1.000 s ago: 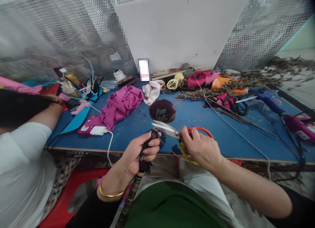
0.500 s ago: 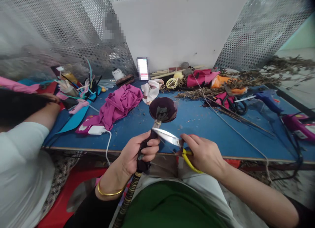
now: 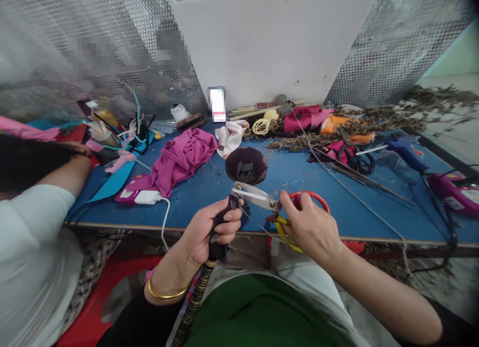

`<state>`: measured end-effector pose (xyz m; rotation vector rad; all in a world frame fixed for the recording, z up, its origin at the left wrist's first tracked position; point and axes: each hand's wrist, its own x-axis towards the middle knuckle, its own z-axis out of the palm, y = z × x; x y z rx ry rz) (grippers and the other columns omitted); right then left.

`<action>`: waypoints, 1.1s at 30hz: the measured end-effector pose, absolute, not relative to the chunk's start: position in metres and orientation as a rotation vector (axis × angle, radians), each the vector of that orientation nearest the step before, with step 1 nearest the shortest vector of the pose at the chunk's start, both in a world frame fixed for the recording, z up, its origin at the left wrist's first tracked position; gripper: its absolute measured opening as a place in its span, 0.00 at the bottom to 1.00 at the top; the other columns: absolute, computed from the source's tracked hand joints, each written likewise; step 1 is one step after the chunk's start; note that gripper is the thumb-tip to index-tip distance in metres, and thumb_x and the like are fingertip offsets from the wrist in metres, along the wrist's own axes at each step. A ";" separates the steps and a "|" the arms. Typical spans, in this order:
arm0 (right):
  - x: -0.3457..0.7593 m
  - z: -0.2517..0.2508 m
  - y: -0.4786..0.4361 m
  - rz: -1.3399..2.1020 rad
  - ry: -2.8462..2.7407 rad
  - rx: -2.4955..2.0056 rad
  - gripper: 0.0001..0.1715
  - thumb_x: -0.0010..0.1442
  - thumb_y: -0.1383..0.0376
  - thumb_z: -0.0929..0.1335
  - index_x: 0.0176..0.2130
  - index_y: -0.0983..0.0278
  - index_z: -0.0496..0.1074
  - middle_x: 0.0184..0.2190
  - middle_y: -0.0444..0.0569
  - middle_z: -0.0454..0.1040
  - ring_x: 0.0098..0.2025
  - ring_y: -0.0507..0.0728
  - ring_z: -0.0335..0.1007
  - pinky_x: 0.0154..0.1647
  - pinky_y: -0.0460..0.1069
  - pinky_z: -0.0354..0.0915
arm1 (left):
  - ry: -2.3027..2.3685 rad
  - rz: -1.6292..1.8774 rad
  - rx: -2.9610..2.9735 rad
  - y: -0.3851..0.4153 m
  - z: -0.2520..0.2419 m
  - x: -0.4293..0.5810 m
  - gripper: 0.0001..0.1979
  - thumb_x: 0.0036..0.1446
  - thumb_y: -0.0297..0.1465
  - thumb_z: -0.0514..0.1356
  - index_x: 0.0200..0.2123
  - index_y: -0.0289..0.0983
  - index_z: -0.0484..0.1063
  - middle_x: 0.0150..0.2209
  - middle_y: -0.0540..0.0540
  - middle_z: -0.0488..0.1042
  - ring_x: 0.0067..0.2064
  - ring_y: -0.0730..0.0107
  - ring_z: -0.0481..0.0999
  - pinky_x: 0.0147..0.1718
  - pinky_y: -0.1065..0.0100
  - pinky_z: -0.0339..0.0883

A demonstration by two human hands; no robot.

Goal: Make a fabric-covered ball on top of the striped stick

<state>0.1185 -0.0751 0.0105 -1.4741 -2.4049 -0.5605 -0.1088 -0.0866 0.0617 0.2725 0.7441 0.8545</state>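
Observation:
My left hand (image 3: 215, 229) is wrapped round a dark stick (image 3: 194, 292) with gold bands low down and black cloth bunched along its grip. At the stick's upper end sits a round head covered in dark patterned cloth (image 3: 247, 166). My right hand (image 3: 312, 227) holds scissors (image 3: 258, 197) with one red and one yellow handle. Their blades stand apart, with the tips at the narrow neck just below the round head. A thin thread hangs near the left fingers, below the blades.
Magenta cloth (image 3: 185, 155) and a white charger (image 3: 147, 197) lie left on the blue table (image 3: 292, 212). Dried twigs, black scissors (image 3: 364, 162) and a blue glue gun (image 3: 406, 152) lie right. A lit phone (image 3: 217, 105) stands behind. Another person's arm (image 3: 63, 172) rests at the left.
The scissors have opened, and the red handle has swung up and apart from the yellow one. The blade tips have moved slightly up to the neck. My left hand stays nearly still.

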 end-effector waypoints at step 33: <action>0.128 0.007 -0.059 -0.511 -2.465 -0.770 0.16 0.63 0.68 0.58 0.45 0.71 0.69 0.24 0.48 0.70 0.19 0.52 0.60 0.19 0.48 0.51 | 0.815 0.855 0.296 -0.089 0.067 -0.106 0.11 0.64 0.29 0.50 0.37 0.30 0.69 0.22 0.56 0.54 0.15 0.86 0.46 0.11 0.82 0.45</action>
